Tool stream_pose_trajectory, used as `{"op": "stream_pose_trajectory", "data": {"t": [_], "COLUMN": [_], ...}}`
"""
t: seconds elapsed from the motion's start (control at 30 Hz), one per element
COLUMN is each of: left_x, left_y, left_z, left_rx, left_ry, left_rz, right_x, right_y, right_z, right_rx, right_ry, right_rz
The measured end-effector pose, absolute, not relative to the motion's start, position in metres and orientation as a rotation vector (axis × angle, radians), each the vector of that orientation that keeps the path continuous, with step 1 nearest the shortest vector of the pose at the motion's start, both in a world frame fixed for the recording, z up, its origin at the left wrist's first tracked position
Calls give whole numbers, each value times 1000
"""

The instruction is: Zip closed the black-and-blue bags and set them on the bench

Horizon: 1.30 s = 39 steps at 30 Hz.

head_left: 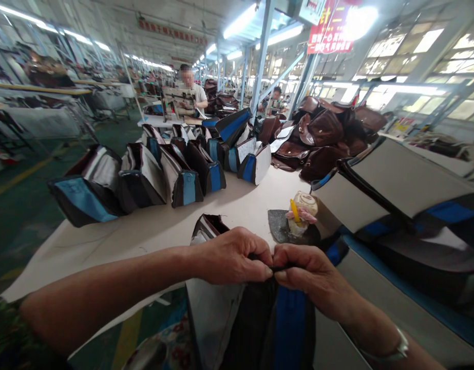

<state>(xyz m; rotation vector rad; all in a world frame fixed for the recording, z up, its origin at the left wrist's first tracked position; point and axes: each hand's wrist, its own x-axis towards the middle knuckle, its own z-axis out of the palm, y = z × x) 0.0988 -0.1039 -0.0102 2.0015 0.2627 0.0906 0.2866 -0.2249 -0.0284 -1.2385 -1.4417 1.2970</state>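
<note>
Head view: the left hand (237, 257) and right hand (311, 270) meet just above the black-and-blue bag (290, 321), near the front edge of the white table (144, 231), each with thumb and bent fingers closed in a tight pinch on what looks like its dark top edge (275, 269), though the fingertips hide most of it. Judging by its upright panels, the bag should be light and fairly stiff, with softer, bendable cloth at the rim, so its edge seam offers a surer hold than the broad pale side.
</note>
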Motion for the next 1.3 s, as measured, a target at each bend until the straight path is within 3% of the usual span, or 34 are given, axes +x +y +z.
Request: {"op": "stream_pose_trajectory", "data": {"t": [0.33,0.6,0.93,1.07,1.3], "left_x": [85,87,92,93,90], "left_y": [-111,-99,-98,-102,-127], "left_z": [-11,-7,-17,-11,30], "left_rx": [2493,1843,1731,1843,2273], "left_ry": [6,256,285,217,-111], "left_rz": [480,76,-177,-181,196], "right_x": [274,262,268,271,295], "right_y": [-231,-238,-258,-271,-254], "right_z": [-30,-33,-35,-38,4], "right_rx": [-1357,-1259,-1089,-1143,-1253], "right_ry": [-1296,-1606,-2366,-2205,-1941], "right_rz": [1151,602,-307,-198,641]}}
